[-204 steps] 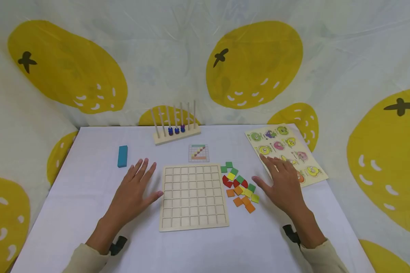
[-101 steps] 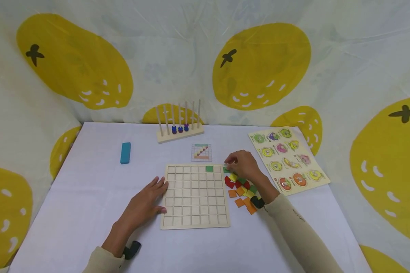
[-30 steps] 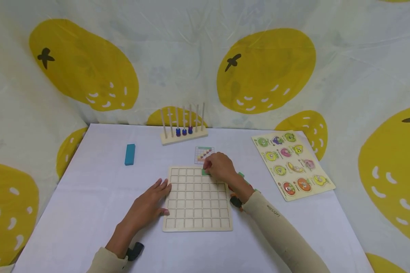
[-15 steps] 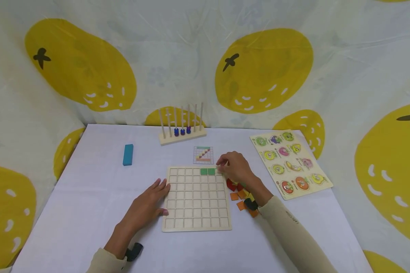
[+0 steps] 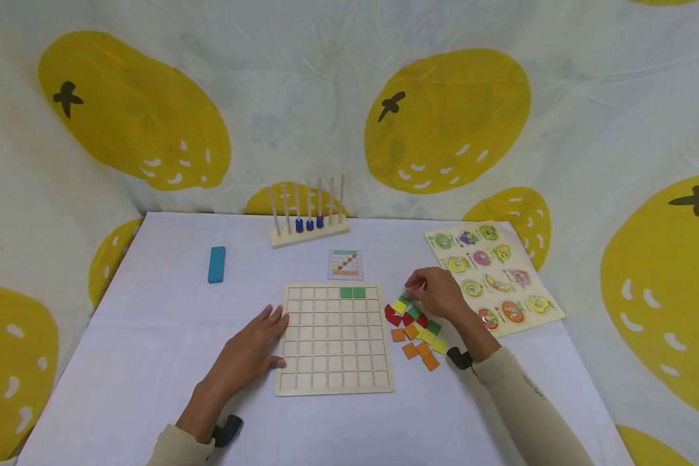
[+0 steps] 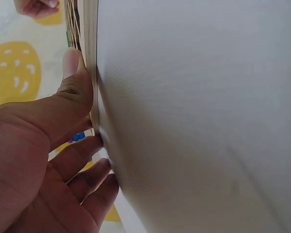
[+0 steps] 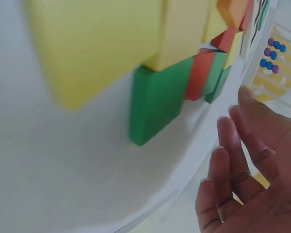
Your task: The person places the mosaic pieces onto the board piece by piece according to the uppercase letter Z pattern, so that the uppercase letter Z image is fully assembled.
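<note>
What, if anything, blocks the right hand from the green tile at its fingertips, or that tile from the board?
Nothing visible blocks either: the right hand is at the green tile, and only flat tiles and tabletop lie toward the board.

The grid board looked like matt, bare wood, as did the peg stand by the far edge of the table; the tiles looked smooth and painted.

A pale curtain printed with big yellow fruits hangs behind and beside a white-topped table in soft, even light.
</note>
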The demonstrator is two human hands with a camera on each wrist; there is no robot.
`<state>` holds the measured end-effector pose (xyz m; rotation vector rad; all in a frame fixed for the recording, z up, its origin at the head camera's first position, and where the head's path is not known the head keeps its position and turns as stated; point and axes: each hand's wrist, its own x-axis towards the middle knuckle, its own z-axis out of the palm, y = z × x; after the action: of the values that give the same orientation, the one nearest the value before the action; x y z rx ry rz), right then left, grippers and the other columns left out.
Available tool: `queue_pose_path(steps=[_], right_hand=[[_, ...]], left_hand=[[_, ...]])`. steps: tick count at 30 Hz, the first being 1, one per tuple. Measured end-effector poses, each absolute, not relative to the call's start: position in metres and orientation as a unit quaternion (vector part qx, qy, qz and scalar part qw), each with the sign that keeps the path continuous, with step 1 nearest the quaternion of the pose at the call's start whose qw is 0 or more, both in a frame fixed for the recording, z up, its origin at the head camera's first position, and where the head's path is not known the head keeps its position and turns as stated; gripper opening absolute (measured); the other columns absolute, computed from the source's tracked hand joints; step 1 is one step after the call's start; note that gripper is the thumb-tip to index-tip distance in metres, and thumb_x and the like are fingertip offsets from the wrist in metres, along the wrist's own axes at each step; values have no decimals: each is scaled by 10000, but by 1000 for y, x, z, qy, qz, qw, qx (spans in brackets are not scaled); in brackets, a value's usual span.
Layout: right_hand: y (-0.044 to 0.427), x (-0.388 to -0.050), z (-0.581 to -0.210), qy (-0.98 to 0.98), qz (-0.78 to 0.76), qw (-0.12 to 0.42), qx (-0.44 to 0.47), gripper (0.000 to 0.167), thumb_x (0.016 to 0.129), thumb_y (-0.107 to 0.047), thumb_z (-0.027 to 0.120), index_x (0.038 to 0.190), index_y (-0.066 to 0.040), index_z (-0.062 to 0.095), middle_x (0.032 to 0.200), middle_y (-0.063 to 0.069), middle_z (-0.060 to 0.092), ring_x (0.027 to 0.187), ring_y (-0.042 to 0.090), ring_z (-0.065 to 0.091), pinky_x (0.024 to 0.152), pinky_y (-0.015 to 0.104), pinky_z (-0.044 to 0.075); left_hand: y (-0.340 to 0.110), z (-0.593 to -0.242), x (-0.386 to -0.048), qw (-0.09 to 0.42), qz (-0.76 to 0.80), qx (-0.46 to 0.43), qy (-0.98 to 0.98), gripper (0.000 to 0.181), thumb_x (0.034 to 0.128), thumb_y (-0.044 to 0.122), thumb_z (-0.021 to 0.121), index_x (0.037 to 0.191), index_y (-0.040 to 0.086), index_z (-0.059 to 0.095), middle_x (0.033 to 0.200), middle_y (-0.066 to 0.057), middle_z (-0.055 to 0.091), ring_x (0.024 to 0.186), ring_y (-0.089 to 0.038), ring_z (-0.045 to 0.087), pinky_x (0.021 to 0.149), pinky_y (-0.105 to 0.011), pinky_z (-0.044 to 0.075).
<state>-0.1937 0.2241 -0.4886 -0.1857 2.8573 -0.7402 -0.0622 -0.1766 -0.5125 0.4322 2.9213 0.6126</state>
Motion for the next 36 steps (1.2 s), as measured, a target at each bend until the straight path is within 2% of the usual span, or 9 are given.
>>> queue_pose_path(steps=[6, 12, 18, 27, 36], right_hand=[[226, -190, -493, 966, -228, 117, -41, 188, 927, -322, 840, 989, -167, 753, 891, 30, 681, 833, 215, 604, 695, 296, 499], [222, -191, -493, 962, -236, 128, -42, 203, 927, -287, 847, 973, -137, 718, 864, 44, 666, 793, 210, 599, 655, 284, 505], [220, -193, -492, 956, -250, 149, -49, 192, 942, -231, 825, 1012, -103, 699, 892, 64, 652, 816, 211, 590, 671, 280, 507], [218, -195, -491, 949, -271, 147, -62, 165, 927, -154, 834, 1001, -73, 711, 885, 78, 656, 815, 213, 594, 655, 285, 518], [211, -201, -490, 948, -283, 112, -90, 147, 886, -146, 871, 892, -130, 725, 794, 40, 657, 748, 206, 588, 660, 296, 511]], left_hand=[[-177, -513, -62, 65, 204, 142, 966, 1002, 728, 296, 966, 1583, 73, 493, 1694, -121, 408, 1613, -364, 329, 1215, -538, 445], [-177, -511, -62, 64, 204, 144, 966, 1000, 731, 300, 964, 1583, 70, 493, 1692, -123, 410, 1613, -367, 327, 1216, -542, 444], [-177, -512, -62, 63, 209, 142, 965, 1003, 724, 292, 966, 1582, 72, 495, 1691, -122, 411, 1612, -362, 331, 1215, -539, 445], [-178, -514, -63, 55, 205, 145, 966, 986, 724, 298, 966, 1570, 67, 515, 1685, -125, 424, 1604, -365, 348, 1194, -535, 468], [-178, -513, -62, 60, 204, 145, 966, 981, 735, 303, 959, 1576, 75, 507, 1688, -121, 419, 1606, -361, 345, 1195, -538, 467]])
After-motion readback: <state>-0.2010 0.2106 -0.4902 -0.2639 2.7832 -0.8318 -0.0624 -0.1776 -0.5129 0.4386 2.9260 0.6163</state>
